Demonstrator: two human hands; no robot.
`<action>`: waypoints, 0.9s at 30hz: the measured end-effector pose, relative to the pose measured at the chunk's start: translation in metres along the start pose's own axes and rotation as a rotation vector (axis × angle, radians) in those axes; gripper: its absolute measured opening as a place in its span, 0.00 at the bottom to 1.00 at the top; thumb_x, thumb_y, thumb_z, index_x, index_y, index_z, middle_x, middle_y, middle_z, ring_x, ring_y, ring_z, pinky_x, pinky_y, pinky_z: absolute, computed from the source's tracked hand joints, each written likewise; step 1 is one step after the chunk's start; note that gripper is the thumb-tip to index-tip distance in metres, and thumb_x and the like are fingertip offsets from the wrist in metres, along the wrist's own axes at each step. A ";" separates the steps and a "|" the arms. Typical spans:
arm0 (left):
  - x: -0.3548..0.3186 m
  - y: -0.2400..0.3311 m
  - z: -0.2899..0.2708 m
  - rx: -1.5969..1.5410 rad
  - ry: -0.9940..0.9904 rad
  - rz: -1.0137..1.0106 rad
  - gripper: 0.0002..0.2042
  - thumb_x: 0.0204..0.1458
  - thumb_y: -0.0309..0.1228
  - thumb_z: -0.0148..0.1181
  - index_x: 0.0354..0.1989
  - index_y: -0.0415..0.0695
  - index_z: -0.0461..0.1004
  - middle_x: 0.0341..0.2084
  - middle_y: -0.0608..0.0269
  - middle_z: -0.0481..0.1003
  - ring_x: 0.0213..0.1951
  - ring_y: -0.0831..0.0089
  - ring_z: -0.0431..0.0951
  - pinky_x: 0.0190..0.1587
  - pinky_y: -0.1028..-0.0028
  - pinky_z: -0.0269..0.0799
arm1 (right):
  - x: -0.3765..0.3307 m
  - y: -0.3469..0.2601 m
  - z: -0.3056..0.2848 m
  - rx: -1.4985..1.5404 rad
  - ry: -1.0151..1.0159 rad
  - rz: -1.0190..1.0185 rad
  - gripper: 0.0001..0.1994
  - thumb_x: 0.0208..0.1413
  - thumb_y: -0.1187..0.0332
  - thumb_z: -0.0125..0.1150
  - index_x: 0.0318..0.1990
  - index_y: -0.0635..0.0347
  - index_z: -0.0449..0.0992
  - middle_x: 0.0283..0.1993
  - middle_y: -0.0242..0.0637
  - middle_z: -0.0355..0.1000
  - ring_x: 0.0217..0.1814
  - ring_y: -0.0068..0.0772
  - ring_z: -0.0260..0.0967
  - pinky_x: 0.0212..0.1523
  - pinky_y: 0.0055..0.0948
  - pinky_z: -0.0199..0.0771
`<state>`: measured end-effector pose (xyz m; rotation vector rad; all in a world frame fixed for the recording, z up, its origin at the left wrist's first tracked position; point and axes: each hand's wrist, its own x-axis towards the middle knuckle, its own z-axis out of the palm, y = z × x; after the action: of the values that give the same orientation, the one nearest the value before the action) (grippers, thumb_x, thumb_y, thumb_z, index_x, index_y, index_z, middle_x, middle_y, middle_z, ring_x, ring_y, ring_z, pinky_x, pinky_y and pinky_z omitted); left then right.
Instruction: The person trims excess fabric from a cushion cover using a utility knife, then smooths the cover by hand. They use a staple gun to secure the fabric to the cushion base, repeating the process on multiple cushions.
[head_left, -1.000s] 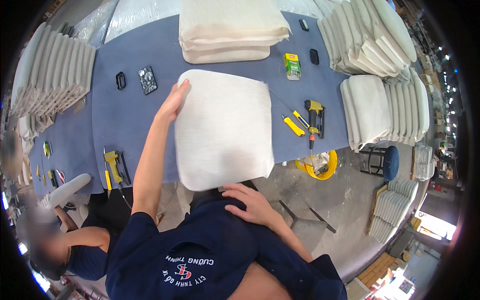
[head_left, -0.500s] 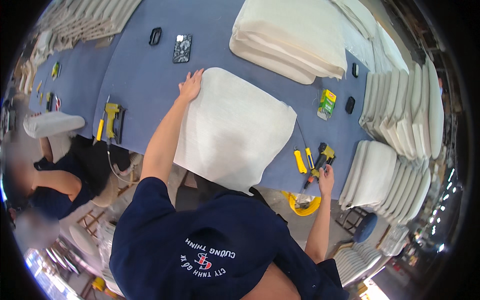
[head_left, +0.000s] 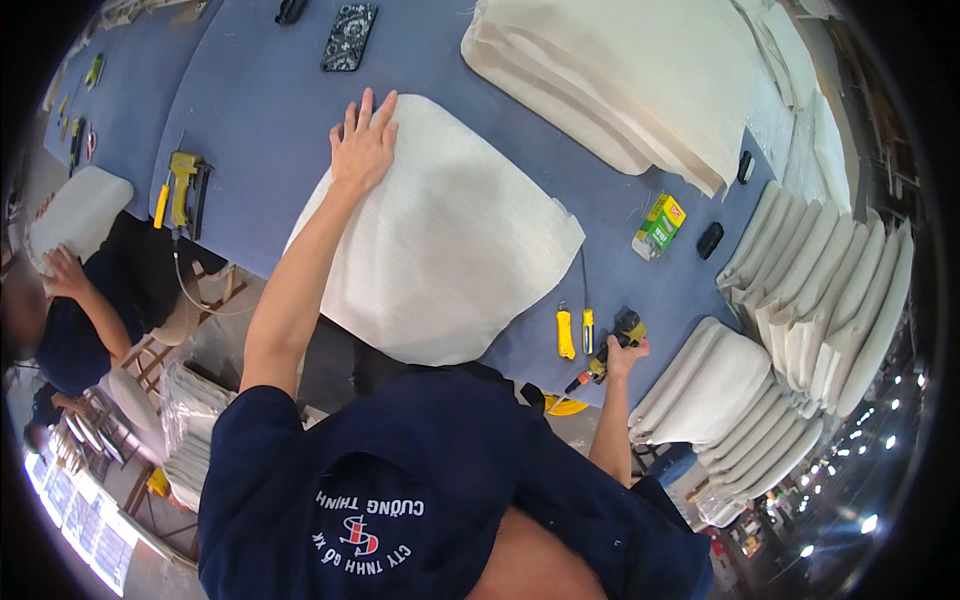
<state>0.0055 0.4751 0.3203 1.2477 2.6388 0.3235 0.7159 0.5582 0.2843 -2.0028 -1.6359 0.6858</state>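
Observation:
A cream fabric-covered seat pad (head_left: 450, 230) lies on the blue-covered table in front of me, its near edge against my body. My left hand (head_left: 363, 150) rests on its far left edge, fingers spread. Over by the table's near right edge, my right hand (head_left: 626, 355) is wrapped round the handle of a yellow and black staple gun (head_left: 628, 325), with an orange hose fitting at its near end. Just left of it lie a yellow-handled cutter (head_left: 565, 332) and a thin screwdriver-like tool (head_left: 588, 330) with a yellow and blue handle.
Stacked cream pads (head_left: 620, 90) lie at the far side; more pads (head_left: 800, 290) stand in rows on the right. A green and yellow box (head_left: 659, 227) and a patterned phone (head_left: 349, 38) are on the table. Another staple gun (head_left: 184, 190) lies left, near a co-worker handling a pad (head_left: 80, 210).
The view has shifted. My left hand's fingers have spread out on the pad's edge. My right hand has closed further round the staple gun's handle. At left, the co-worker's pad has tilted up.

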 end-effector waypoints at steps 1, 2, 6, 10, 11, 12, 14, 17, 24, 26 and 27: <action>-0.010 0.011 0.001 0.100 0.026 0.018 0.28 0.75 0.49 0.39 0.82 0.67 0.53 0.83 0.59 0.50 0.82 0.50 0.48 0.77 0.39 0.44 | 0.013 -0.010 -0.003 0.051 -0.075 0.159 0.37 0.58 0.66 0.71 0.68 0.56 0.51 0.35 0.40 0.72 0.34 0.42 0.76 0.41 0.40 0.80; -0.021 0.031 0.005 0.204 0.041 0.048 0.28 0.74 0.49 0.40 0.82 0.68 0.53 0.83 0.59 0.49 0.82 0.50 0.46 0.78 0.37 0.41 | 0.023 -0.028 -0.013 0.100 -0.146 0.334 0.37 0.59 0.67 0.69 0.68 0.55 0.49 0.33 0.38 0.71 0.30 0.38 0.74 0.34 0.37 0.79; -0.088 0.129 0.017 0.192 -0.115 0.142 0.30 0.73 0.50 0.44 0.83 0.68 0.53 0.84 0.62 0.46 0.84 0.53 0.41 0.79 0.33 0.32 | 0.035 -0.167 -0.050 0.210 -0.421 0.393 0.17 0.63 0.70 0.64 0.55 0.61 0.64 0.28 0.30 0.67 0.22 0.25 0.66 0.20 0.27 0.69; -0.165 0.201 0.049 -0.100 -0.206 0.330 0.33 0.72 0.51 0.45 0.83 0.60 0.51 0.84 0.60 0.46 0.84 0.53 0.39 0.81 0.40 0.30 | 0.031 -0.283 -0.032 0.344 -0.850 0.238 0.14 0.65 0.73 0.60 0.56 0.66 0.76 0.27 0.26 0.65 0.24 0.19 0.63 0.26 0.22 0.63; -0.182 0.214 0.050 -0.213 -0.243 0.365 0.34 0.71 0.51 0.46 0.84 0.56 0.51 0.84 0.58 0.46 0.84 0.53 0.38 0.81 0.42 0.31 | 0.032 -0.299 -0.022 0.316 -0.938 0.229 0.16 0.65 0.74 0.60 0.59 0.67 0.76 0.27 0.25 0.65 0.25 0.18 0.62 0.26 0.22 0.62; -0.193 0.223 0.053 -0.322 -0.274 0.404 0.36 0.71 0.52 0.47 0.84 0.53 0.50 0.84 0.57 0.45 0.84 0.54 0.38 0.82 0.44 0.31 | 0.034 -0.314 -0.010 0.291 -1.025 0.219 0.18 0.65 0.75 0.59 0.61 0.67 0.76 0.26 0.25 0.64 0.25 0.17 0.61 0.27 0.21 0.61; -0.212 0.233 0.072 0.084 -0.280 0.644 0.38 0.67 0.47 0.52 0.83 0.48 0.51 0.84 0.53 0.43 0.84 0.53 0.38 0.82 0.46 0.33 | 0.019 -0.369 0.022 0.067 -1.075 0.169 0.12 0.67 0.72 0.65 0.54 0.63 0.83 0.28 0.24 0.70 0.26 0.14 0.63 0.26 0.20 0.61; -0.260 0.241 0.124 -0.080 -0.406 0.713 0.41 0.60 0.39 0.57 0.83 0.45 0.51 0.84 0.48 0.39 0.84 0.53 0.38 0.83 0.48 0.35 | -0.002 -0.403 0.066 -0.211 -1.103 -0.114 0.14 0.63 0.67 0.71 0.51 0.67 0.84 0.39 0.32 0.83 0.35 0.19 0.75 0.36 0.28 0.77; -0.247 0.242 0.109 -0.546 -0.780 0.744 0.29 0.58 0.36 0.59 0.71 0.48 0.73 0.69 0.35 0.67 0.67 0.42 0.70 0.70 0.53 0.65 | -0.018 -0.407 0.109 -0.241 -1.035 -0.337 0.18 0.60 0.65 0.75 0.51 0.70 0.83 0.37 0.36 0.84 0.36 0.24 0.77 0.39 0.33 0.79; -0.212 0.211 0.047 -0.790 -1.026 0.703 0.23 0.61 0.39 0.58 0.65 0.52 0.79 0.62 0.37 0.75 0.56 0.41 0.80 0.60 0.52 0.74 | -0.014 -0.409 0.095 -0.123 -1.019 -0.164 0.15 0.61 0.66 0.74 0.48 0.68 0.84 0.32 0.31 0.79 0.29 0.20 0.72 0.30 0.29 0.73; -0.195 0.186 0.009 -0.904 -0.984 0.705 0.20 0.62 0.41 0.58 0.62 0.53 0.81 0.58 0.38 0.77 0.50 0.41 0.82 0.55 0.51 0.76 | -0.010 -0.407 0.086 -0.073 -1.013 -0.066 0.14 0.61 0.66 0.74 0.47 0.67 0.84 0.29 0.29 0.77 0.26 0.18 0.70 0.26 0.27 0.70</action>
<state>0.2659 0.4393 0.3823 1.3853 0.9799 0.6699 0.3531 0.6271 0.4770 -1.6993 -2.2342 1.8297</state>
